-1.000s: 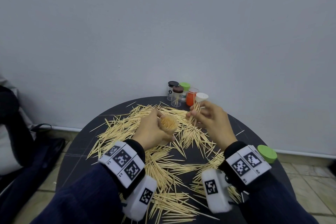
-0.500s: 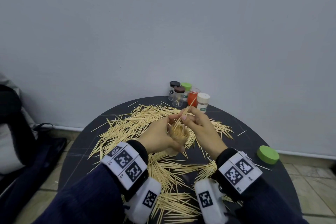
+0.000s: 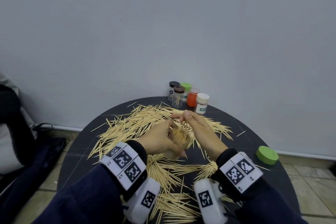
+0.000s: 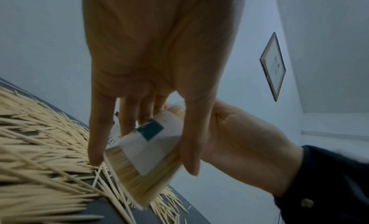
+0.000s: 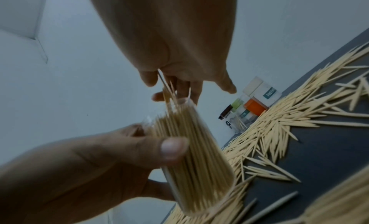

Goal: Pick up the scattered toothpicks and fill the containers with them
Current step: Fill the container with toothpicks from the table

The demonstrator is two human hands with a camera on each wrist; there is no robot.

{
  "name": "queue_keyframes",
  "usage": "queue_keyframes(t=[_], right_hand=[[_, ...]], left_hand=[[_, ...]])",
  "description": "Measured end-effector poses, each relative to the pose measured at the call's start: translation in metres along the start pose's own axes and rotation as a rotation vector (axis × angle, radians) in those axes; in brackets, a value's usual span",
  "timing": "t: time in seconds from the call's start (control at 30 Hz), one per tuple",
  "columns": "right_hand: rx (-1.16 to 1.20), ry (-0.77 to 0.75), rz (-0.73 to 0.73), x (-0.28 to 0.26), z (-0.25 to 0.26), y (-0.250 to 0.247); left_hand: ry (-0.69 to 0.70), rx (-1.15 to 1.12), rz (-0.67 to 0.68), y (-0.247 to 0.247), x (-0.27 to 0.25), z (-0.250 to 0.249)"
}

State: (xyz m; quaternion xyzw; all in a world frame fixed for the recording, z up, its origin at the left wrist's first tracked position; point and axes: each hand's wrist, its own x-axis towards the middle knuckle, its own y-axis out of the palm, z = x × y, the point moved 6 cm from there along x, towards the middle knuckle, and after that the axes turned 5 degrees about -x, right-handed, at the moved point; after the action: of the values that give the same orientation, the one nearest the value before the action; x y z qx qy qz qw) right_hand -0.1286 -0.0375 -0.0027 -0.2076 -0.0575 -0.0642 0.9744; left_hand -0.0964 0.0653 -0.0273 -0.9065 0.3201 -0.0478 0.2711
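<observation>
**Last toothpicks go into a nearly full container**

A person's left hand (image 3: 160,140) wraps its fingers and thumb around a clear plastic container (image 3: 180,143), tilting its open mouth toward the right hand (image 3: 198,129) so the sticks can slide in lengthwise. The base hangs just above the litter near the middle of the round dark table (image 3: 283,178). The right hand pinches a small bunch of toothpicks (image 3: 183,125) between thumb and forefinger, their lower ends already at the container's mouth, while its other fingers spread loosely. The container, a smooth see-through cylinder with a pale paper label bearing a green patch, is packed with upright sticks and looks close to full; pushing more in probably calls for a narrow, aligned bundle.

Around the hands, scattered toothpicks (image 3: 138,123) cover much of the table in a tangled layer: thin, pale wooden slivers with pointed tips, lying at all angles. At the far edge, next to the wall, five more containers (image 3: 187,95) stand clustered out of the working area, capped in black, brown, green and white, with one orange-bodied; the brown-capped one holds only a few sticks. A flat green lid (image 3: 267,155) lies alone near the right edge, likely belonging to the held container. Much of the job appears to remain.
</observation>
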Motion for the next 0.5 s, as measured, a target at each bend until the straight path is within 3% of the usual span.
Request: queue_keyframes(t=[0.2,0.33,0.5], right_hand=[[-0.055,0.133,0.006,0.000,-0.013,-0.001],[-0.032,0.136,-0.022,0.004,-0.013,-0.008],[0.157,0.266,0.055,0.000,-0.019,-0.002]], left_hand=[[0.042,0.097,0.122,0.011,-0.005,-0.008],[0.031,0.109,0.098,0.009,-0.004,-0.006],[-0.001,0.041,0.054,0.007,-0.002,-0.001]])
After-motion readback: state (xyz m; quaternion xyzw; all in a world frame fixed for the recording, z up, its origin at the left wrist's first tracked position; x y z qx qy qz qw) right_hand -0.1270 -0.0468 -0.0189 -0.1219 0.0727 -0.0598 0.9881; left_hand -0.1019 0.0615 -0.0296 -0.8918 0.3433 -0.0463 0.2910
